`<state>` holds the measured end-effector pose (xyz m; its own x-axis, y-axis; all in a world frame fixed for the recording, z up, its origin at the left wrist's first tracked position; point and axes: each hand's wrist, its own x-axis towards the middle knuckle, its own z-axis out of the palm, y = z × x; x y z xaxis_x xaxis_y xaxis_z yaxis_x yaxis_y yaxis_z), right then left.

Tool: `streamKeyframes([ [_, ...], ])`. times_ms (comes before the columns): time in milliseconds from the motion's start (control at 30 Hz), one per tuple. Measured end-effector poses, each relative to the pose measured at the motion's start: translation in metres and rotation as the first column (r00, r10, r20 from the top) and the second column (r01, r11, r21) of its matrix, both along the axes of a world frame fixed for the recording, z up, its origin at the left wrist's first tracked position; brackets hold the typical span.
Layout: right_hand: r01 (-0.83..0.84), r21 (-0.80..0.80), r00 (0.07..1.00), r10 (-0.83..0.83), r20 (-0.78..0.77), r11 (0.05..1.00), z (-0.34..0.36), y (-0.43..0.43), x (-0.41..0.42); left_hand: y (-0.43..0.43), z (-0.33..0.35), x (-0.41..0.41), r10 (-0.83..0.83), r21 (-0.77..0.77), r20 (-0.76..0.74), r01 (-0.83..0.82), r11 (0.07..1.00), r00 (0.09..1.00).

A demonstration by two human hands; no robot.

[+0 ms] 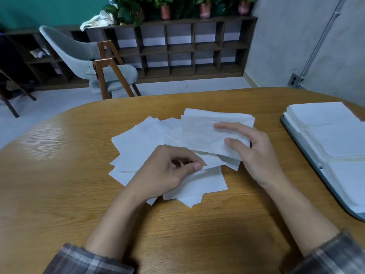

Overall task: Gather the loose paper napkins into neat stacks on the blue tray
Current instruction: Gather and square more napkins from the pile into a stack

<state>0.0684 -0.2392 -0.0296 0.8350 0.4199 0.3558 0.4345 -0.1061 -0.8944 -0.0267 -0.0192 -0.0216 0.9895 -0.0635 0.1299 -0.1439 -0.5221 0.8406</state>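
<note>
Wooden table (pixel 59 175), seen from above.
- Loose napkins (pixel 136 151) lie fanned and overlapping at frame centre, flat on the table top.
- Left hand (pixel 167 173), lower centre, rests on the pile. Thumb and forefinger are closed together on the edge of a single napkin (pixel 211 164); the other fingers are curled under.
- Right hand (pixel 254 155), right of centre, grips a small sheaf of napkins (pixel 201 135) tilted up off the pile. Thumb and forefinger press on its top face; the remaining fingers are hidden behind it.
- Blue tray (pixel 357 216) sits at the right edge of the frame, apart from the pile. Only its rim shows, since squared napkin stacks (pixel 331 139) fill it, set side by side.
- Plaid sleeves (pixel 88 260) show at the bottom corners, pushed back from the wrists.
- Background: grey chair (pixel 83 54) with wooden legs at upper left, a dark cubby shelf (pixel 177 46) along the far wall, and potted plants (pixel 166 6) on top of it.
</note>
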Motion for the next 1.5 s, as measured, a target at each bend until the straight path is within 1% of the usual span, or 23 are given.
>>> streamKeyframes([
  [67,-0.051,-0.025,0.999,0.052,0.016,0.998,0.001,-0.002,-0.001,0.000,0.003,0.000,0.001,-0.042,0.032,0.000,0.999,0.999],
  [133,-0.118,-0.065,0.993,0.119,0.020,0.991,0.004,-0.002,-0.005,0.000,0.006,-0.001,0.017,-0.138,0.064,-0.008,0.990,0.998],
  [233,-0.196,-0.035,0.978,0.193,-0.079,0.980,0.005,0.001,-0.011,-0.002,0.010,-0.002,0.068,-0.249,0.127,-0.035,0.968,0.990],
  [300,-0.151,-0.011,0.986,0.150,-0.075,0.988,0.001,0.005,-0.011,-0.005,0.010,-0.002,0.088,-0.275,0.148,-0.044,0.961,0.985],
  [367,-0.086,-0.006,0.994,0.085,-0.071,0.996,-0.001,0.006,-0.008,-0.006,0.010,-0.002,0.119,-0.295,0.134,-0.075,0.953,0.984],
  [433,-0.074,0.044,0.988,0.079,-0.131,0.996,0.003,0.003,-0.007,-0.006,0.010,0.000,0.192,-0.296,0.150,-0.141,0.945,0.970],
  [533,-0.146,0.098,0.961,0.165,-0.221,0.984,0.010,0.002,-0.010,-0.003,0.010,0.001,0.309,-0.321,0.180,-0.241,0.916,0.934],
  [600,-0.209,0.105,0.943,0.229,-0.240,0.972,0.010,0.004,-0.012,-0.002,0.010,0.002,0.339,-0.353,0.163,-0.266,0.897,0.926],
  [667,-0.241,0.102,0.931,0.260,-0.258,0.965,0.008,0.006,-0.014,-0.003,0.010,0.001,0.348,-0.363,0.142,-0.278,0.889,0.927],
  [767,-0.243,0.082,0.927,0.257,-0.273,0.966,0.008,0.008,-0.016,-0.004,0.010,0.001,0.344,-0.341,0.137,-0.282,0.897,0.929],
  [933,-0.232,0.013,0.950,0.229,-0.210,0.973,0.007,0.012,-0.018,-0.004,0.008,0.002,0.321,-0.277,0.183,-0.264,0.924,0.929],
  [1067,-0.191,0.052,0.960,0.198,-0.200,0.980,0.007,0.015,-0.019,-0.003,0.005,0.002,0.353,-0.243,0.206,-0.301,0.922,0.913],
  [1133,-0.172,0.084,0.965,0.185,-0.188,0.982,0.007,0.015,-0.019,-0.004,0.002,0.003,0.393,-0.179,0.283,-0.354,0.918,0.875],
  [1200,-0.195,0.208,0.942,0.242,-0.233,0.958,0.010,0.013,-0.018,-0.004,0.001,0.004,0.414,-0.112,0.355,-0.401,0.909,0.838],
  [1233,-0.205,0.294,0.920,0.286,-0.268,0.933,0.012,0.012,-0.017,-0.003,0.002,0.004,0.420,-0.128,0.324,-0.401,0.907,0.848],
  [1267,-0.201,0.370,0.898,0.321,-0.300,0.907,0.014,0.011,-0.016,-0.003,0.005,0.004,0.417,-0.183,0.244,-0.380,0.907,0.876],
  [1300,-0.186,0.419,0.883,0.338,-0.325,0.889,0.016,0.009,-0.016,-0.003,0.008,0.003,0.389,-0.252,0.156,-0.344,0.905,0.908],
  [1333,-0.166,0.436,0.881,0.332,-0.338,0.884,0.016,0.009,-0.015,-0.002,0.009,0.003,0.347,-0.315,0.089,-0.304,0.899,0.934],
  [1400,-0.131,0.373,0.911,0.261,-0.320,0.918,0.013,0.010,-0.014,-0.004,0.010,0.001,0.294,-0.376,0.037,-0.259,0.890,0.955],
  [1433,-0.123,0.334,0.920,0.233,-0.315,0.935,0.011,0.011,-0.013,-0.005,0.009,0.001,0.297,-0.378,0.045,-0.259,0.889,0.954],
  [1467,-0.129,0.317,0.916,0.236,-0.324,0.939,0.011,0.010,-0.012,-0.005,0.008,0.002,0.314,-0.368,0.060,-0.271,0.889,0.948],
  [1500,-0.155,0.329,0.896,0.273,-0.350,0.931,0.010,0.009,-0.012,-0.005,0.006,0.004,0.337,-0.359,0.074,-0.290,0.887,0.938],
])
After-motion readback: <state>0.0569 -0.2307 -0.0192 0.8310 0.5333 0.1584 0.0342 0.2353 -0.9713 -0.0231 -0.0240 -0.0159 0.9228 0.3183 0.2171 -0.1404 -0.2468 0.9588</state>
